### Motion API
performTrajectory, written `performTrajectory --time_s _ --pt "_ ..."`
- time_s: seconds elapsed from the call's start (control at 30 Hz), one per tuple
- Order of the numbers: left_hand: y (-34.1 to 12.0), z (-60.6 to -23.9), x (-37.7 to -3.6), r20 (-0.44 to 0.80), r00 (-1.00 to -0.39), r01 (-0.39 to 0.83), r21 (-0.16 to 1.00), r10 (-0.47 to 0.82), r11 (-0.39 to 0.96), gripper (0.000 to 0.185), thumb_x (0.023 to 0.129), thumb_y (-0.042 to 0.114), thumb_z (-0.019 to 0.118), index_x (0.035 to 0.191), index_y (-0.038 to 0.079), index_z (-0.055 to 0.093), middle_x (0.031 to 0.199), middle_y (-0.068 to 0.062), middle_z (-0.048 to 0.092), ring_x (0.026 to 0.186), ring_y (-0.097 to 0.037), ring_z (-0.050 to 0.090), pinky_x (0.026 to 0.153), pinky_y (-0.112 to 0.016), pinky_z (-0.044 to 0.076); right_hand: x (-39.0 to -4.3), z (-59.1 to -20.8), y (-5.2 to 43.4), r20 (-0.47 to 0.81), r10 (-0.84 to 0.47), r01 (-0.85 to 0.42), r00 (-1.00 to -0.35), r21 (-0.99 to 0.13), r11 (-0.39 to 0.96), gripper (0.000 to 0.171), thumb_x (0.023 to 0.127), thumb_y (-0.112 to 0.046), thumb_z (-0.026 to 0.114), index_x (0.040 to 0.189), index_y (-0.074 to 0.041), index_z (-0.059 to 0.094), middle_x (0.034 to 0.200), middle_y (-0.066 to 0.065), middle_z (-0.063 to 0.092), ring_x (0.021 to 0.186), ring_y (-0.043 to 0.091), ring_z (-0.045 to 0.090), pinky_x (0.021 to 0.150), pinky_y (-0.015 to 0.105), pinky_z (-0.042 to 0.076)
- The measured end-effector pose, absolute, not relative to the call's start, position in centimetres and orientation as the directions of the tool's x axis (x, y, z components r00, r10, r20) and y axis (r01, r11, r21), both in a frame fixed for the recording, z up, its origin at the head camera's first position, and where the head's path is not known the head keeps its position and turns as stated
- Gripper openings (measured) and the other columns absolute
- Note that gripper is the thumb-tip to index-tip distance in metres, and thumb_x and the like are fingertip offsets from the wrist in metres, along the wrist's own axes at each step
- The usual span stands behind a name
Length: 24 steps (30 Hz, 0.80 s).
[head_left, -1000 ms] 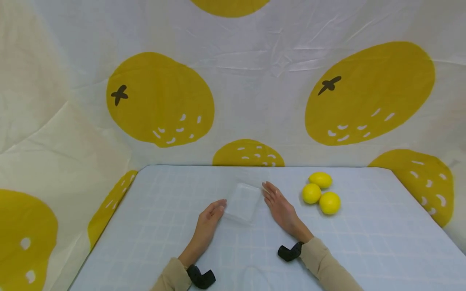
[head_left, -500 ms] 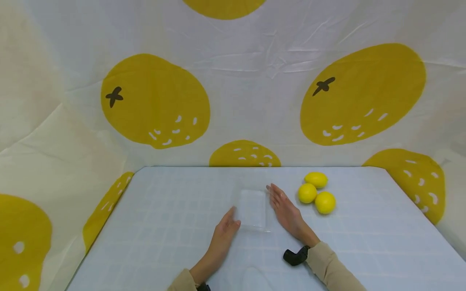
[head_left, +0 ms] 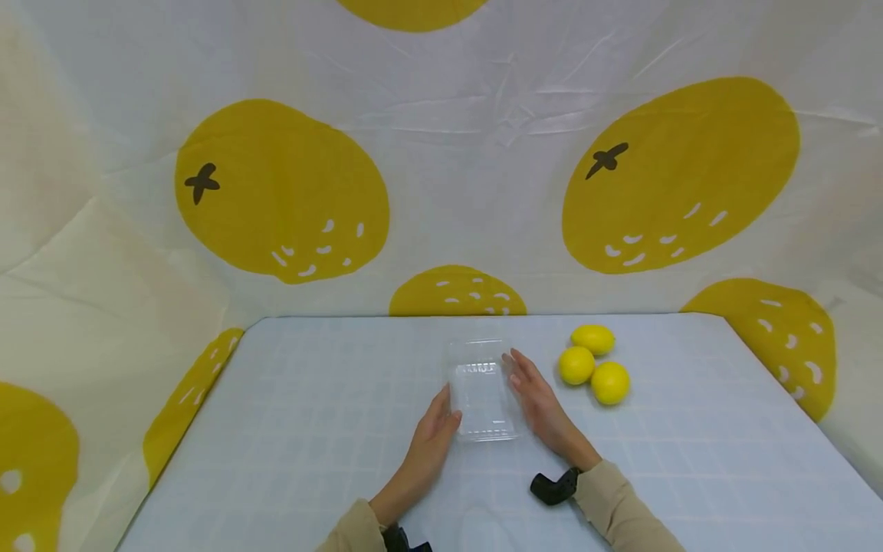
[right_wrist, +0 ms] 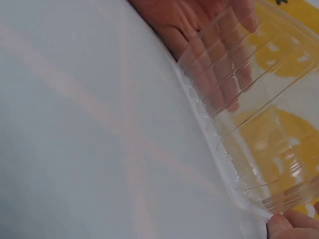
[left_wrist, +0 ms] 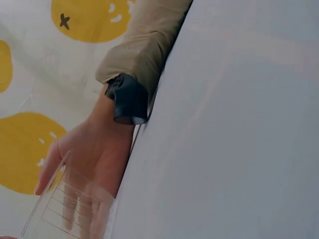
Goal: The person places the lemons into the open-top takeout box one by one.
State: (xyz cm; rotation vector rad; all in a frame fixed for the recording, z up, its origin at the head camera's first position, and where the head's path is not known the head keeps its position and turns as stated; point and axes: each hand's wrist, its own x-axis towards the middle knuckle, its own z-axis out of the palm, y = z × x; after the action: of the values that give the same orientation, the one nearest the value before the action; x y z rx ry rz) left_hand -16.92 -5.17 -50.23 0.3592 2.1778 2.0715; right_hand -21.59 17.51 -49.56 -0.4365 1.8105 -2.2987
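A clear plastic container [head_left: 485,395] with a rimmed rectangular base sits on the pale checked tablecloth between both hands, squared to the table's far edge. The left hand [head_left: 431,441] lies along its left side, fingers straight and thumb by the near rim. At the opposite side, the right hand [head_left: 541,406] touches with extended fingers. Through the container's ribbed wall [right_wrist: 259,124], the right wrist view shows the left hand's fingers [right_wrist: 214,74] spread flat. The left wrist view shows the right hand's straight fingers [left_wrist: 84,214] behind the clear wall, its thumb above the rim.
Three yellow lemons [head_left: 610,382] stand grouped on the cloth right of the right hand. A faint clear curved outline [head_left: 483,521] shows near the front edge. Hanging fabric [head_left: 483,192] with large yellow fruit prints closes off the back and sides.
The container has turned from slanted to square and shifted a little right and nearer. The left hand has moved right along with it, while the right hand stays nearly in place.
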Motion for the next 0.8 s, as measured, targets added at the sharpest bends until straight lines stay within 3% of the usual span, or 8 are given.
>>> performTrajectory --time_s 0.23,0.6,0.67,0.8 --pt "-6.2 -50.2 -17.6 0.090 -0.965 0.125 0.983 0.245 0.132 0.060 0.106 0.035 0.044 0.156 0.006 0.027 0.161 -0.012 0.028 0.148 -0.027 0.023 0.118 -0.046 0.021 -21.5 -49.2 17.3 0.081 -0.294 -0.013 -0.952 -0.974 -0.227 0.063 0.106 -0.016 0.038 0.158 -0.004 0.004 0.165 0.019 0.004 0.152 0.033 0.001 0.120 0.053 -0.004" --pt "-6.5 -50.2 -18.0 0.101 -0.964 0.134 0.983 0.244 0.123 0.056 0.107 0.031 0.041 0.156 0.007 0.027 0.161 -0.006 0.027 0.148 -0.021 0.022 0.119 -0.041 0.020 -21.1 -48.9 17.1 0.066 -0.227 -0.016 -0.972 -0.976 -0.217 0.063 0.108 -0.025 0.038 0.158 -0.003 0.007 0.164 0.019 0.010 0.151 0.030 0.009 0.121 0.043 0.008" --pt "-6.5 -50.3 -17.9 0.102 -0.964 0.134 0.984 0.246 0.115 0.057 0.108 0.030 0.041 0.157 0.008 0.025 0.162 -0.004 0.025 0.148 -0.018 0.021 0.119 -0.039 0.020 -21.1 -48.9 17.1 0.085 -0.175 -0.048 -0.981 -0.977 -0.209 0.062 0.108 -0.027 0.039 0.157 0.000 0.012 0.163 0.020 0.016 0.150 0.030 0.015 0.120 0.039 0.014" --pt "-6.6 -50.2 -17.8 0.176 -0.956 0.201 0.976 0.236 0.084 0.058 0.107 0.021 0.042 0.158 0.005 0.019 0.163 -0.006 0.022 0.149 -0.019 0.021 0.118 -0.038 0.021 -21.0 -48.6 17.1 0.209 0.031 -0.211 -0.977 -0.967 -0.144 0.049 0.107 -0.025 0.043 0.148 0.001 0.037 0.153 0.020 0.039 0.141 0.029 0.039 0.111 0.027 0.034"
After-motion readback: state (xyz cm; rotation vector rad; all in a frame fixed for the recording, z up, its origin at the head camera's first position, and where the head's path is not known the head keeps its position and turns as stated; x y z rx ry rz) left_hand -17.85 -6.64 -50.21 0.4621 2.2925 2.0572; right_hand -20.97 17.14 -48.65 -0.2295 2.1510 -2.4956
